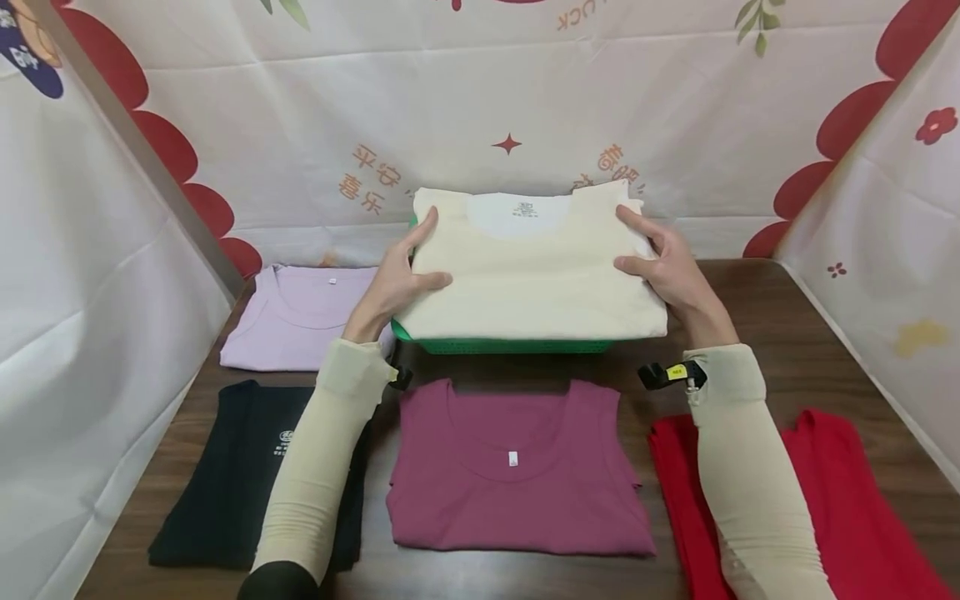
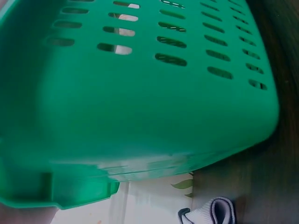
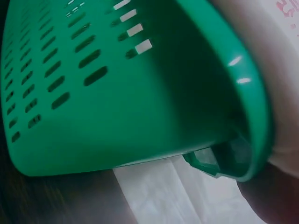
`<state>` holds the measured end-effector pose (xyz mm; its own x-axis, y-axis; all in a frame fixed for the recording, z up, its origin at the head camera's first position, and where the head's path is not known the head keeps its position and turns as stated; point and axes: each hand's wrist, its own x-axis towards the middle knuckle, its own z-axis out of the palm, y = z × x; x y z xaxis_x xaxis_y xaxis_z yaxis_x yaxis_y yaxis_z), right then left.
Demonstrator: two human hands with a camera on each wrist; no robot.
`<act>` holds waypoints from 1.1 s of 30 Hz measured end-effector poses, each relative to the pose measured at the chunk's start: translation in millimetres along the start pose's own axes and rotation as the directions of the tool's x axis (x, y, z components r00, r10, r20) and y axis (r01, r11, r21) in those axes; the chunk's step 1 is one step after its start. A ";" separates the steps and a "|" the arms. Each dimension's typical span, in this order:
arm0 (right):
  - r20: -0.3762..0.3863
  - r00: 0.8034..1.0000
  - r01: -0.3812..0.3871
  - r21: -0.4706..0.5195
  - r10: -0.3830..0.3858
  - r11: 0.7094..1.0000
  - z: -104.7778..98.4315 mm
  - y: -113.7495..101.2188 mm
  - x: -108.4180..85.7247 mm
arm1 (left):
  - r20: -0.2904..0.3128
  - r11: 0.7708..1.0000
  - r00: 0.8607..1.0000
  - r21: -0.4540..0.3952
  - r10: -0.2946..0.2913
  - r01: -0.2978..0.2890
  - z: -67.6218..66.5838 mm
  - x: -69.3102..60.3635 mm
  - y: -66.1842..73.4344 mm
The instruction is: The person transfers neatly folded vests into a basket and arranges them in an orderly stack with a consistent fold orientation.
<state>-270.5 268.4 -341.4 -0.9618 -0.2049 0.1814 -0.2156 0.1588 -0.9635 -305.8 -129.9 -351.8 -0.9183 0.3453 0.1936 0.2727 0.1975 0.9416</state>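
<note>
A cream folded shirt (image 1: 525,279) with a small printed neck label lies over the top of a green plastic basket (image 1: 510,346). My left hand (image 1: 393,283) grips the shirt's left side, thumb on top. At the opposite side my right hand (image 1: 672,271) holds the edge in the same way; the fingers beneath are hidden. The left wrist view is filled by the slotted basket wall (image 2: 140,107). In the right wrist view, the basket's rim (image 3: 247,88) shows with pale cloth (image 3: 280,102) beside it.
A lilac shirt (image 1: 300,312) lies at the back left, a black shirt (image 1: 232,475) in front of it. A plum shirt (image 1: 517,508) is folded at the front middle, red garments (image 1: 847,492) at the right. Printed cloth walls (image 1: 480,100) stand behind the wooden table (image 1: 757,308).
</note>
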 end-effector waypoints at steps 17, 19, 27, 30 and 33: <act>-0.132 0.989 0.039 -0.205 -0.067 0.978 13.8 16.1 6.3 | -0.019 0.997 0.999 0.067 0.036 -0.034 0.5 -3.1 -4.5; -0.157 0.986 0.016 -0.224 -0.052 0.975 16.7 15.1 7.7 | -0.021 0.995 0.999 0.087 0.045 -0.043 -1.3 -2.1 -2.8; -0.191 0.981 -0.016 -0.255 -0.034 0.967 18.4 16.5 10.6 | -0.045 0.972 0.998 0.235 0.038 -0.026 2.1 -0.8 -2.1; -0.198 0.979 -0.008 -0.266 -0.047 0.964 19.3 16.8 9.4 | -0.053 0.966 0.998 0.258 0.029 -0.014 4.0 -0.8 -2.4; -0.204 0.977 0.009 -0.283 -0.069 0.959 21.3 17.8 9.2 | -0.056 0.965 0.998 0.262 0.015 0.000 4.3 -1.9 -3.2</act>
<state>-279.6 248.8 -361.0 -0.9588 -0.0139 0.2838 -0.2627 0.4239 -0.8668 -303.7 -127.2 -356.3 -0.9288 0.2962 0.2228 0.3381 0.4309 0.8367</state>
